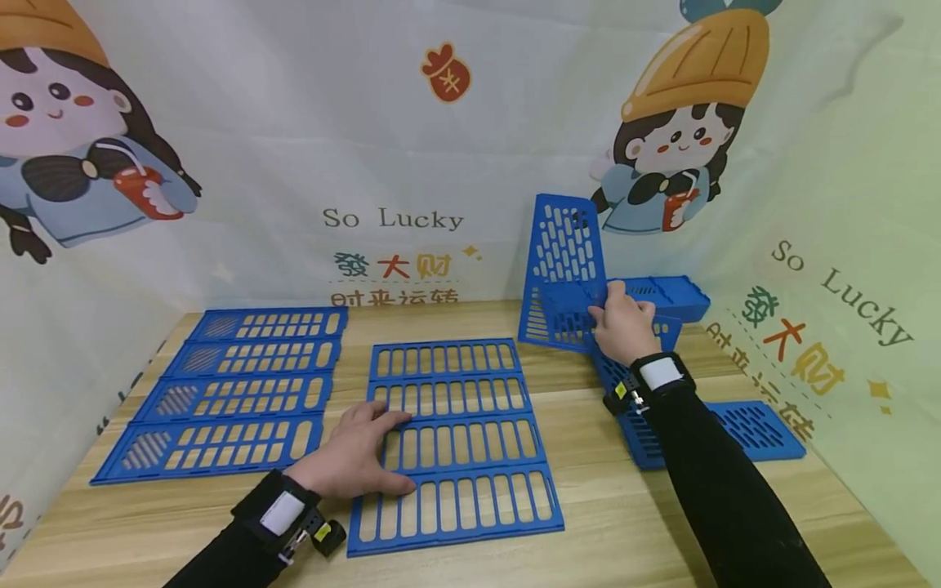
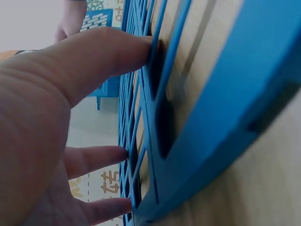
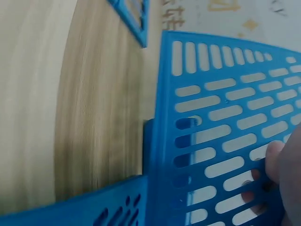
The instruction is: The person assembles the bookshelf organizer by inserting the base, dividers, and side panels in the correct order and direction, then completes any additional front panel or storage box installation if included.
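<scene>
My left hand [image 1: 353, 453] rests on a flat blue grid panel [image 1: 478, 469] with rows of long openings. Its fingers are spread; in the left wrist view the thumb [image 2: 110, 51] and fingertips touch the panel's bars. With my right hand [image 1: 625, 327] I pinch the side of a blue slotted panel [image 3: 162, 141], which stands upright near the back of the table. The thumb lies on its near face, and a fingertip shows through the slots in the right wrist view. Another blue slotted panel [image 1: 648, 462] lies beneath my right wrist.
At the left lies a row of several blue slotted panels [image 1: 250, 418] side by side. A blue box-like piece [image 1: 687, 310] sits at the back right, and a flat slotted panel [image 1: 790, 447] lies at the right table edge. Printed cloth [image 1: 500, 163] hangs behind the wooden table [image 1: 588, 506].
</scene>
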Action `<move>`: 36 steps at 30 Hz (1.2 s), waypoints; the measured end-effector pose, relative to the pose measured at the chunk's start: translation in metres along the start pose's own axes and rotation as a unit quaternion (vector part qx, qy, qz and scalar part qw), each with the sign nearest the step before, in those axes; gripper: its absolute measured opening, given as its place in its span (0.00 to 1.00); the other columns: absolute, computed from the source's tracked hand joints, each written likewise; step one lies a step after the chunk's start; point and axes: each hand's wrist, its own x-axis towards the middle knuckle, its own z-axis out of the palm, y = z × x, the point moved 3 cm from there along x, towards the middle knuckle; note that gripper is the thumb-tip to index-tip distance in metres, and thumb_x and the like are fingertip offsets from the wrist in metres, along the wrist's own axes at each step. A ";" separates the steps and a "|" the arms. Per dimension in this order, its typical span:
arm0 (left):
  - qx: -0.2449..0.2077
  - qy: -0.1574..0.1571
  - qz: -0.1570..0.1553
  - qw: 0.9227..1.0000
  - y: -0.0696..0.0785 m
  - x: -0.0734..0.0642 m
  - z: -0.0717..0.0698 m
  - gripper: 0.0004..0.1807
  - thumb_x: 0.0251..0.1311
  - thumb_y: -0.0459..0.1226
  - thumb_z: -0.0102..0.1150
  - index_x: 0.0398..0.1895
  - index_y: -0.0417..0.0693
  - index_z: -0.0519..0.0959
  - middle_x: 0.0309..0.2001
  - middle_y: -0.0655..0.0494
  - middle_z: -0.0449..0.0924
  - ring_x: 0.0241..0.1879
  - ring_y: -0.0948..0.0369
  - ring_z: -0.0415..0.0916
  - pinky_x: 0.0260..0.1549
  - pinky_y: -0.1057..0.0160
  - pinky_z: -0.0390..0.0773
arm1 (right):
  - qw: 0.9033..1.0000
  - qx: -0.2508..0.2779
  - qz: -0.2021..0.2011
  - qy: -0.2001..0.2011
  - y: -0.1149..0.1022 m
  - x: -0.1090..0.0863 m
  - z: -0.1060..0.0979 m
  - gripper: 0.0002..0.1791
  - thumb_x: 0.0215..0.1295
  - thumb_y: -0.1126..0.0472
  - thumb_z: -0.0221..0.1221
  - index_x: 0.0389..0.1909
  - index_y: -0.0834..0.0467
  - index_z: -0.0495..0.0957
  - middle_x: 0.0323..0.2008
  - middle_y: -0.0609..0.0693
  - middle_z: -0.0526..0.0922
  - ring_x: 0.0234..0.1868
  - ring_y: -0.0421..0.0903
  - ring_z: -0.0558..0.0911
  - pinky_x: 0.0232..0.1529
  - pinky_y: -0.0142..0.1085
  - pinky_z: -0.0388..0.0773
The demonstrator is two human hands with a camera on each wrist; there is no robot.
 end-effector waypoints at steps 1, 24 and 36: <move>0.001 0.001 0.000 1.000 0.000 -0.001 0.001 0.55 0.50 0.56 0.87 0.80 0.48 0.73 0.82 0.27 0.60 0.81 0.26 0.55 0.73 0.19 0.64 | 1.000 -0.001 0.001 0.000 0.000 0.004 0.005 0.19 0.88 0.66 0.46 0.69 0.73 0.62 0.52 0.69 0.89 0.55 0.67 0.84 0.60 0.60 0.55; -0.030 -0.004 -0.021 0.999 -0.007 0.001 0.004 0.65 0.45 0.58 0.88 0.86 0.49 0.65 0.85 0.17 0.40 0.84 0.19 0.36 0.77 0.15 0.42 | 0.992 -0.083 -0.035 -0.090 0.001 0.026 0.011 0.16 0.75 0.73 0.54 0.61 0.65 0.71 0.50 0.63 0.87 0.57 0.64 0.82 0.74 0.69 0.56; -0.027 -0.018 -0.017 0.999 -0.009 0.003 0.001 0.57 0.46 0.57 0.87 0.82 0.57 0.73 0.85 0.16 0.36 0.85 0.22 0.36 0.82 0.22 0.43 | 0.993 -0.068 -0.029 -0.091 -0.003 0.037 0.013 0.08 0.77 0.74 0.55 0.50 0.60 0.71 0.39 0.58 0.85 0.45 0.60 0.82 0.64 0.62 0.60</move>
